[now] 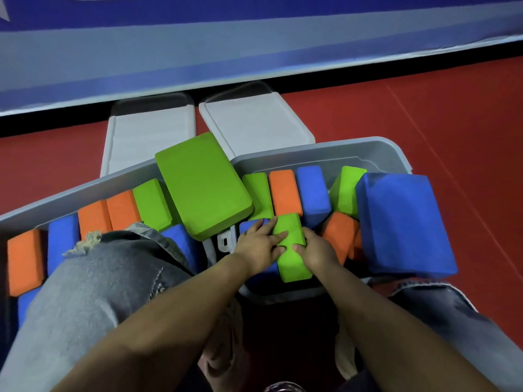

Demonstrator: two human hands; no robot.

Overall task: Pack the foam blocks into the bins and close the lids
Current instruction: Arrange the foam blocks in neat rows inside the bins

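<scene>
Green foam block: a small rectangular green foam block (291, 247) is held upright in the near part of the right grey plastic bin (396, 157), between a blue block on its left and an orange foam block (338, 236) on its right.
Long axis: it runs away from the person, toward the far wall of the bin, nearly in line with both forearms.
Left hand: the left hand (259, 244) is laid on the block's left face, fingers spread and curved over its top edge.
Right hand: the right hand (318, 248) is pressed to the right face, thumb on top, fingers hidden behind the block.
Nearer hand: neither; the block is clamped evenly between the two.
Coming move: a straight push downward into the gap is judged likely.
Obstacles: a large green foam block (202, 185) lies across both bins' rims, and a large blue foam block (404, 222) overhangs the right edge.
Lids: two grey lids (254, 123) lie open on the red floor (424, 108) behind.
</scene>
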